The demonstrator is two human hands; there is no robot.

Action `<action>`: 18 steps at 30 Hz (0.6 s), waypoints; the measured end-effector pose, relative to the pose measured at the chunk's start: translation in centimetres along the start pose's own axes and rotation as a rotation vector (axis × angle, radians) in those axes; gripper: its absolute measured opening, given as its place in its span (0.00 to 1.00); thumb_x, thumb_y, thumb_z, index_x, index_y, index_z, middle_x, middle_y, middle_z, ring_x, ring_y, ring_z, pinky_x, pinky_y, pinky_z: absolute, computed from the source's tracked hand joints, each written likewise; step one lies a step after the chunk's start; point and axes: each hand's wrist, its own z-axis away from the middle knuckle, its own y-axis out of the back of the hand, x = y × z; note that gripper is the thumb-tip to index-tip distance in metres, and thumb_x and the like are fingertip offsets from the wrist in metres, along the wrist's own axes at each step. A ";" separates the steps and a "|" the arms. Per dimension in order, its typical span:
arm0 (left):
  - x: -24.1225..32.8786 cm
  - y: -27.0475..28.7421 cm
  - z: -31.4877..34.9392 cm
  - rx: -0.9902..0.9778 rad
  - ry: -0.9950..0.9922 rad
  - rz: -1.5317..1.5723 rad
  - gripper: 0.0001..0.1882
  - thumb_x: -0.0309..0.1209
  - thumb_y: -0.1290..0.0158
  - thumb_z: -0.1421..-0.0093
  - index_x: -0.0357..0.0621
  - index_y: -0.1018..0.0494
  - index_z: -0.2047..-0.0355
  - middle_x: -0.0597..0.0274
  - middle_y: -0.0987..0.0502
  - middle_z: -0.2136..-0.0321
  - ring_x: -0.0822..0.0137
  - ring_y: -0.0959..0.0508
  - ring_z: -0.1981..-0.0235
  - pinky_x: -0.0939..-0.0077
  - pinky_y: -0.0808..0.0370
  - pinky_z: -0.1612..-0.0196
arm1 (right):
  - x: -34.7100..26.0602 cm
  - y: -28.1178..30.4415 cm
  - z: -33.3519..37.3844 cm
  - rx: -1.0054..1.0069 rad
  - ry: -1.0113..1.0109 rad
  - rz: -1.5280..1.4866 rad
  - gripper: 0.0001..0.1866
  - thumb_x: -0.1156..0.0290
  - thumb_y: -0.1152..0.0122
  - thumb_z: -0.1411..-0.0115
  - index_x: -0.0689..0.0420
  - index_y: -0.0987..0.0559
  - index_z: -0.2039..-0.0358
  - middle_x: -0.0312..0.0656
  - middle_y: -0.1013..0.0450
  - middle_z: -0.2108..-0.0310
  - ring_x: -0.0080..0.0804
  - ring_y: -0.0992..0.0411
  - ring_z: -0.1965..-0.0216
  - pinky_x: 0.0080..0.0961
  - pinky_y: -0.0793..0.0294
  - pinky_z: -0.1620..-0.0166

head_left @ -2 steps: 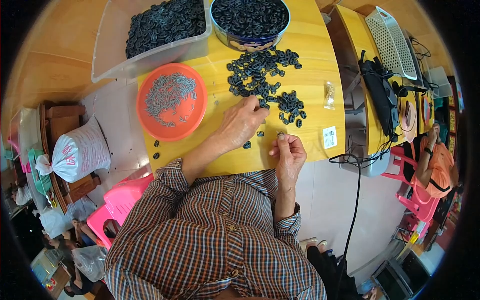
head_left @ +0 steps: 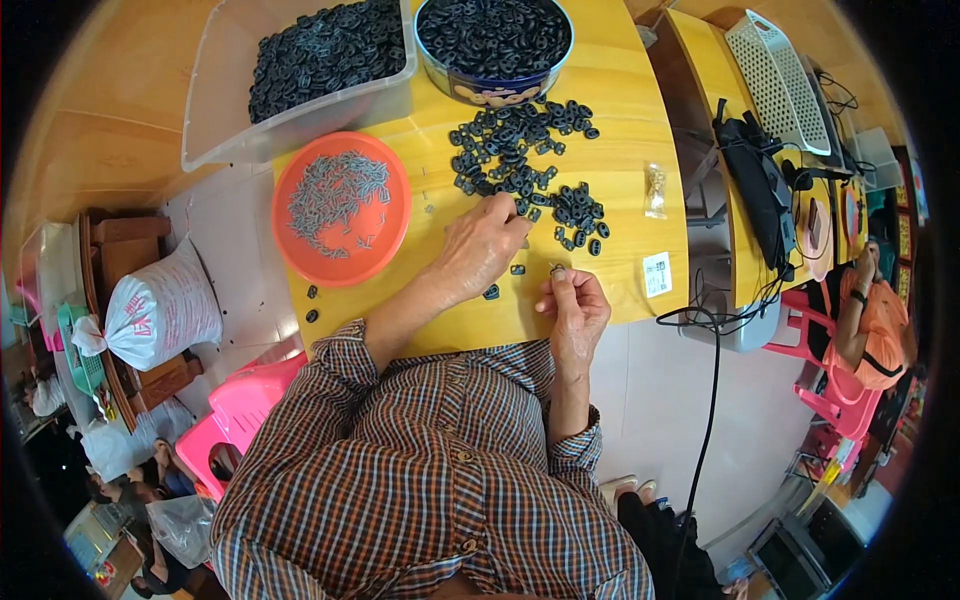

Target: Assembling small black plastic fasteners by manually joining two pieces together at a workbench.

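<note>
My left hand (head_left: pixel 485 245) reaches over the yellow table (head_left: pixel 620 130), its fingertips at the near edge of a loose pile of small black ring-shaped parts (head_left: pixel 520 160). Whether it grips one I cannot tell. My right hand (head_left: pixel 572 300) is raised near the table's front edge, thumb and fingers pinched on a small metal piece (head_left: pixel 556 269). An orange plate (head_left: pixel 296 252) with several small grey metal clips sits to the left of my left hand. A few stray black parts (head_left: pixel 491 292) lie on the table between my hands.
A round tin (head_left: pixel 495 92) and a clear plastic tub (head_left: pixel 300 115), both full of black parts, stand at the back. A small clear bag (head_left: pixel 655 190) and a white label (head_left: pixel 657 274) lie right. A pink stool (head_left: pixel 245 410), a white sack (head_left: pixel 160 310) and another person (head_left: pixel 880 320) are nearby.
</note>
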 end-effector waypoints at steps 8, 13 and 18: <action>-0.1 -0.6 -0.3 0.134 -0.060 0.201 0.07 0.25 0.45 0.47 0.38 0.26 0.67 0.57 0.29 0.73 0.62 0.24 0.74 0.69 0.26 0.75 | -0.3 0.0 0.0 -0.009 -0.006 -0.010 0.07 0.72 0.44 0.40 0.63 0.26 0.70 0.39 0.27 0.77 0.18 0.34 0.83 0.12 0.35 0.76; 0.6 1.0 0.1 -0.062 0.513 1.250 0.11 0.22 0.49 0.40 0.36 0.26 0.57 0.63 0.22 0.71 0.78 0.23 0.75 0.83 0.23 0.73 | -0.6 -0.5 -0.2 -0.031 -0.013 -0.053 0.07 0.72 0.44 0.40 0.63 0.27 0.70 0.39 0.27 0.77 0.18 0.34 0.82 0.12 0.35 0.76; 0.7 1.3 0.9 -0.074 0.491 1.263 0.13 0.21 0.49 0.41 0.36 0.27 0.54 0.62 0.22 0.70 0.75 0.21 0.72 0.81 0.21 0.69 | -0.9 -1.4 -0.4 -0.071 0.023 -0.081 0.07 0.72 0.45 0.39 0.62 0.27 0.69 0.39 0.27 0.76 0.19 0.34 0.82 0.12 0.34 0.76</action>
